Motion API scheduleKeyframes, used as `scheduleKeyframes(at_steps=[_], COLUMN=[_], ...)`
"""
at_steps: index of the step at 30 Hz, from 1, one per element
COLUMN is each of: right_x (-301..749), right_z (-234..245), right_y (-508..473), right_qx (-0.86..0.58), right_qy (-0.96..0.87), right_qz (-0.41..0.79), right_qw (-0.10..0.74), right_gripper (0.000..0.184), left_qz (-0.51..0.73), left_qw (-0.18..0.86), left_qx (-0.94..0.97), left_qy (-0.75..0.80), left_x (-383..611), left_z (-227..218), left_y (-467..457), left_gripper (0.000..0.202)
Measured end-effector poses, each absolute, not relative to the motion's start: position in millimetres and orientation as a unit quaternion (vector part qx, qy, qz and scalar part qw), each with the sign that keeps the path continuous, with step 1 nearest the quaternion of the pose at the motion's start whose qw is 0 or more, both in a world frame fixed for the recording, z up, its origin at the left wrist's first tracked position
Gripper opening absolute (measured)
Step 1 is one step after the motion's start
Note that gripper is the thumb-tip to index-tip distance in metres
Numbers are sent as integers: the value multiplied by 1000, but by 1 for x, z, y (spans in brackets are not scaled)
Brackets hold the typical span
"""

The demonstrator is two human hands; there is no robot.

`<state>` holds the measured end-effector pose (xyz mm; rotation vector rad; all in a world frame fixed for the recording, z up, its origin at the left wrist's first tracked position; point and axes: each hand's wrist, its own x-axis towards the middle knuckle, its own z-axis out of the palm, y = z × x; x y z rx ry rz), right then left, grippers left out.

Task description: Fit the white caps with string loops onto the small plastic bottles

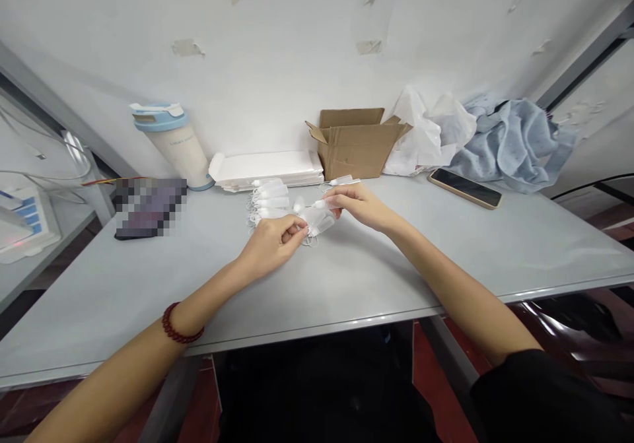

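Observation:
Both of my hands meet over the middle of the grey table (347, 278). My left hand (271, 239), with a red bead bracelet on its wrist, pinches the near end of a small white packet (316, 219). My right hand (357, 204) pinches the far end of the same packet. A row of several similar white packets (270, 197) lies just behind my left hand. One more small packet (341, 180) lies beside the cardboard box.
A stack of flat white boxes (267, 167) and an open cardboard box (354, 142) stand at the back. A blue-lidded tumbler (173, 142) is back left, a phone (464, 188), white bags (421, 133) and blue cloth (515, 142) back right. A dark blurred object (148, 208) lies left.

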<state>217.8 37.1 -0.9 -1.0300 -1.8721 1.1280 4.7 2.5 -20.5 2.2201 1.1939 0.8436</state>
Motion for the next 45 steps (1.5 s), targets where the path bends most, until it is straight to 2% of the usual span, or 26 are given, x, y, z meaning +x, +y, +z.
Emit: scheduleKeyframes(at_steps=[12, 45], right_x=[218, 211], right_z=[-4, -8], right_y=[36, 34], right_qx=[-381, -371], right_qy=[-729, -734], right_qz=[463, 468], right_qw=[331, 323], right_gripper=[21, 19], left_qz=[361, 387], left_qw=[306, 314], left_qx=[745, 748], left_qy=[470, 439], left_x=[5, 6], left_z=[-15, -18], left_y=[2, 0], left_gripper=[23, 16])
